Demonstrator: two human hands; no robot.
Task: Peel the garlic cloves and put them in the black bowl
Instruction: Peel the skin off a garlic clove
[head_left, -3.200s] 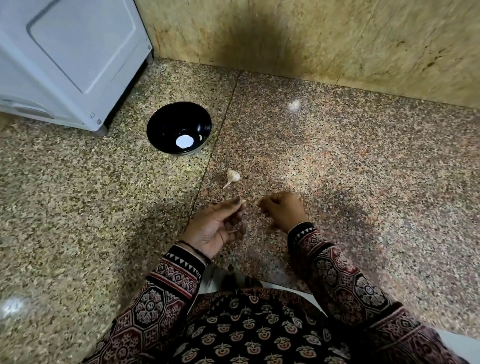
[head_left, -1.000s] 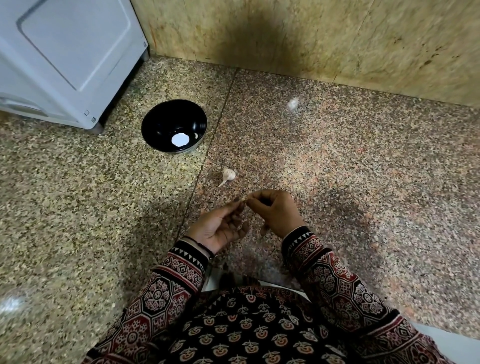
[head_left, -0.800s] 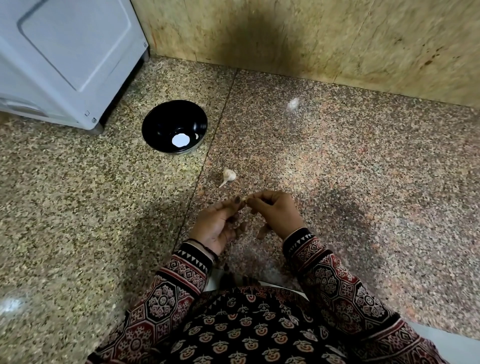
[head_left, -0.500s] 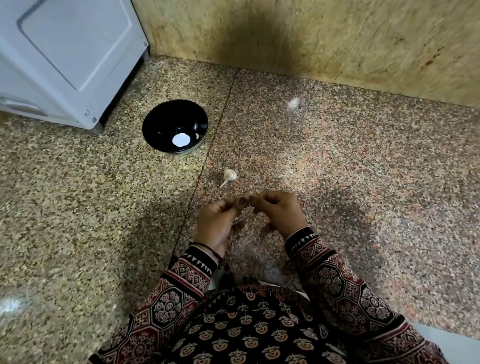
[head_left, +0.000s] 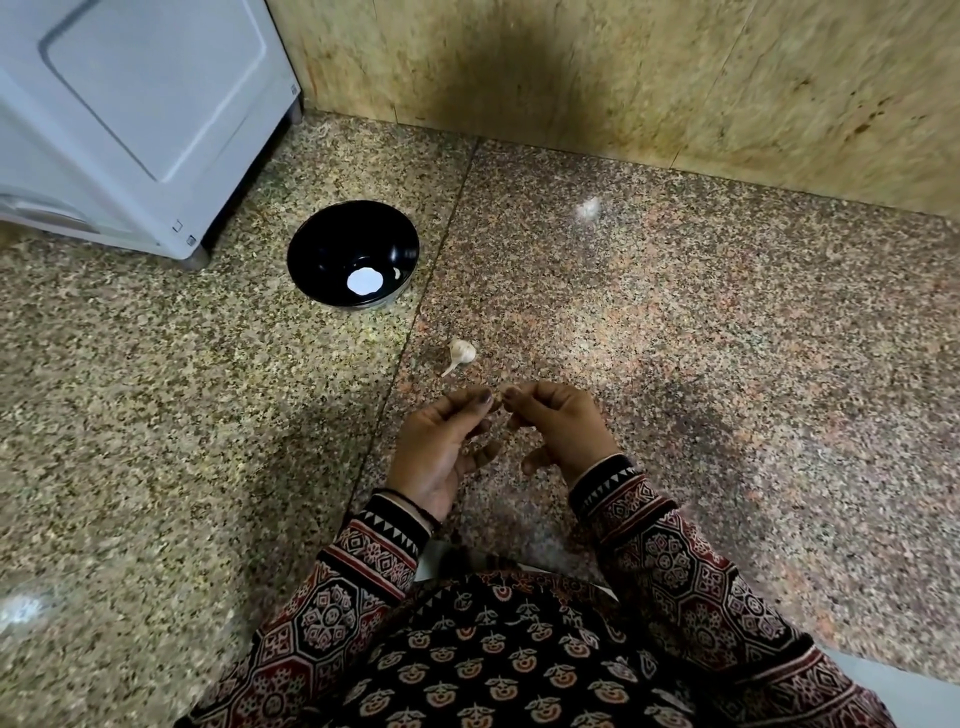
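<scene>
Head, left hand (head_left: 441, 447), right hand (head_left: 561, 426) both pinching one clove (head_left: 497, 404), one bulb (head_left: 462, 352), one bowl (head_left: 327, 239).

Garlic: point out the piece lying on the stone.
The stemmed piece near the black bowl; another clove is pinched between left hand and right hand.

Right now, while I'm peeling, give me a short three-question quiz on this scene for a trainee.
1. True or false: the loose garlic lies inside the black bowl.
2. What do the left hand and right hand pinch between them? A) knife B) clove C) spoon
3. Which is nearer the hands: the bowl or the loose garlic?
Key: 1 false, it lies outside the bowl. 2 B, a clove. 3 the loose garlic.
</scene>
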